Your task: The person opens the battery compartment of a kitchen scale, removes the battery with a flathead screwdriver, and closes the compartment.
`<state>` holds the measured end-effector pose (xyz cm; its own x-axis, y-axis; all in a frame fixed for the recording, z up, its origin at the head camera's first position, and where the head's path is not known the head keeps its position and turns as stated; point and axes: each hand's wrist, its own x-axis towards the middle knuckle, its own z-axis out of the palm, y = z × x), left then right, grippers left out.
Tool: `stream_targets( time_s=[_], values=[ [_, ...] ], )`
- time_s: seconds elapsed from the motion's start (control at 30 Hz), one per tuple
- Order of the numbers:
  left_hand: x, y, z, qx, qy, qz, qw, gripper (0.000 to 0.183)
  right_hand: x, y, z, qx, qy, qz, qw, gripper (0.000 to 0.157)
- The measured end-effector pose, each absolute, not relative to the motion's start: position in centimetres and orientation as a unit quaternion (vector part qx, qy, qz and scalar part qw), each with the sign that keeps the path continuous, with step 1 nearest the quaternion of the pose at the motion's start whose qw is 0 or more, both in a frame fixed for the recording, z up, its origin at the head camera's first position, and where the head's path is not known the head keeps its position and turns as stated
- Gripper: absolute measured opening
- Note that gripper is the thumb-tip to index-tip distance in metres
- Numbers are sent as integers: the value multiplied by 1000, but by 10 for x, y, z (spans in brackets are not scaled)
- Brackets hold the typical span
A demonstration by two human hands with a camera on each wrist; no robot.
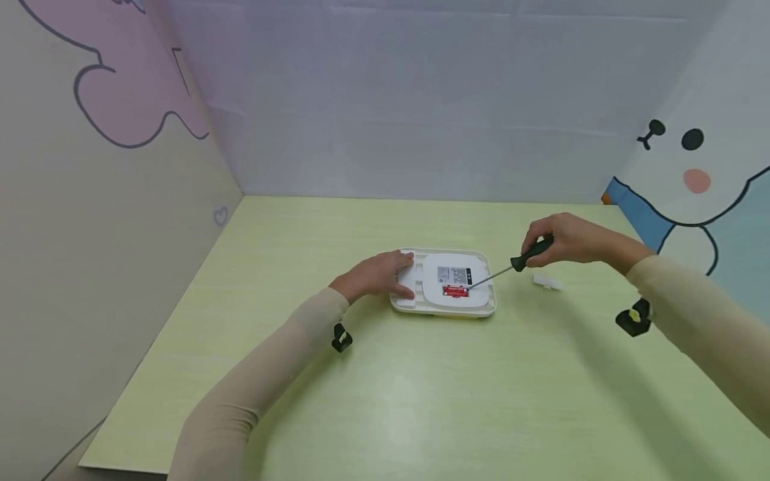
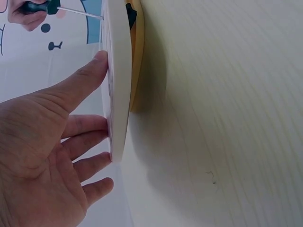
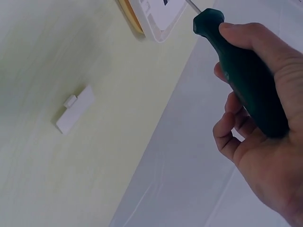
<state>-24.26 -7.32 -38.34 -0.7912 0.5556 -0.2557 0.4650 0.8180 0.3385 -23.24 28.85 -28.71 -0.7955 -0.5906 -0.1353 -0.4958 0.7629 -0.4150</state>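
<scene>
The left arm was stretched forward and inward from the lower left, and the left hand was laid across the near-left end of a white device. Its thumb and fingers were spread apart, with the tips rested on the device's upturned face; nothing was clamped in that grip. The device was placed flat near the middle of the counter, and red batteries could be seen in a slot in its face. The right arm was brought in from the right, with the right hand raised above the counter. The right grip was clamped around the dark green handle of a screwdriver, which was slanted down so that its tip was brought to the batteries' right end. A small white cover was left on the counter, right of the device.
</scene>
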Motion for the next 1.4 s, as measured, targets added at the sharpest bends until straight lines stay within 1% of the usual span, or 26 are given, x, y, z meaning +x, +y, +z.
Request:
stream_targets(
  time_s=[0.2,0.47,0.73,0.97,1.23,1.4],
  values=[
    [-242,-72,-383,273,939,123,171,87,-234,280,-278,-313,928,-154,129,10],
    [-241,-65,-380,282,944,90,148,83,-233,286,-282,-289,937,-150,129,11],
    [-236,-57,-379,278,946,84,142,74,-227,306,-304,-245,937,-212,131,16],
    [-236,-56,-380,277,947,81,141,79,-219,326,-330,-187,929,-284,144,20],
    [-236,-57,-380,279,945,89,146,81,-206,344,-365,-146,912,-354,148,28],
    [-237,-57,-379,276,945,96,150,82,-200,348,-377,-130,901,-384,152,31]
  ],
)
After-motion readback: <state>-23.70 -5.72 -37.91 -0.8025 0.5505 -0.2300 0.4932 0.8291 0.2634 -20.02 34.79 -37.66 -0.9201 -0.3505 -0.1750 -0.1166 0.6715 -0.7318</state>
